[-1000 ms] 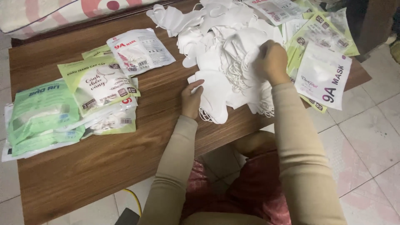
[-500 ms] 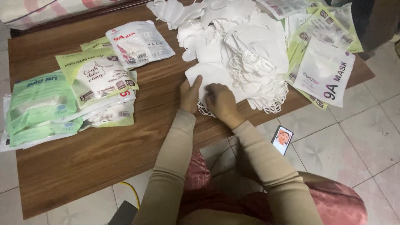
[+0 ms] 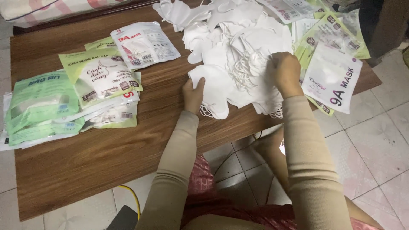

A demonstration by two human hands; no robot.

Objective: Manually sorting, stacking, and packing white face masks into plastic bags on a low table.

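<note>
A heap of loose white face masks (image 3: pixel 238 47) lies on the brown wooden table (image 3: pixel 85 162). My left hand (image 3: pixel 194 94) holds a small stack of white masks (image 3: pixel 215 91) at the table's near edge, thumb on top. My right hand (image 3: pixel 284 73) reaches into the heap and pinches a white mask with its ear loops. Both arms wear beige sleeves.
Sealed mask packets in green and white lie stacked at the left (image 3: pixel 64 102), one white packet (image 3: pixel 142 44) behind them. More empty packets (image 3: pixel 332 72) lie at the right edge. Tiled floor and a yellow cable (image 3: pixel 130 196) are below the table.
My right hand has gone from the stack by my left hand back up into the mask heap at the right. My left hand has stayed on the stack.
</note>
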